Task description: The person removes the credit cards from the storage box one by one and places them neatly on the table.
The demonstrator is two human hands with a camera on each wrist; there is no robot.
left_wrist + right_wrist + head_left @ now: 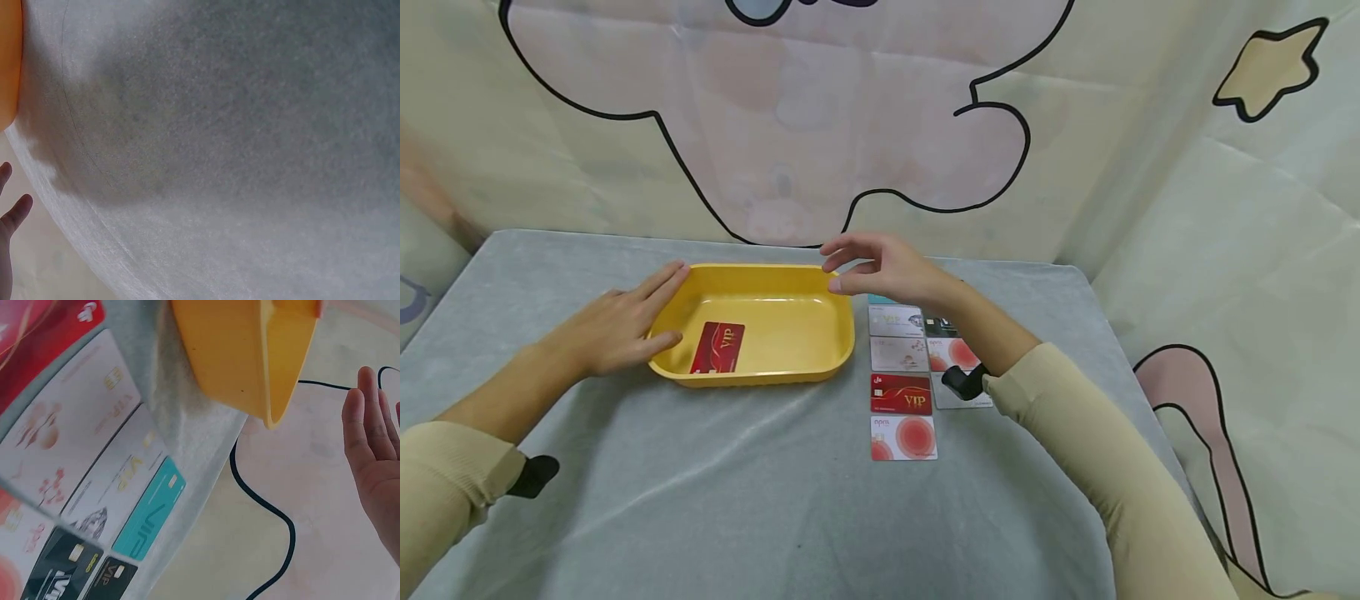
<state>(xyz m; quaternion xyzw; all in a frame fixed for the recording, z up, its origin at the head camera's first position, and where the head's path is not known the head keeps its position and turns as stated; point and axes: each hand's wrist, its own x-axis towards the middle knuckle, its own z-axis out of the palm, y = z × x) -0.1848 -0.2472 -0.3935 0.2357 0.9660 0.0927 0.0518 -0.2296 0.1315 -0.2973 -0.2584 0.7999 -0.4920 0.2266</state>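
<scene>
A yellow tray (808, 279) sits on the table with one red VIP card (717, 354) lying in its left part. My left hand (617, 329) rests at the tray's left side, fingers extended along the rim and thumb over the near corner. Above the tray's far right corner hovers my right hand (883, 268), its fingers loosely bent and nothing in them. To the tray's right lie cards in two columns, among them a red VIP card (901, 394), a white card with pink circles (904, 438) and a teal card (150, 509). My right forearm covers part of the right column.
A grey cloth (737, 492) covers the table. Behind it hangs a pale curtain (1120, 125) with cartoon outlines, close to the table's far edge. Black cards (62, 565) lie at the far end of the right column.
</scene>
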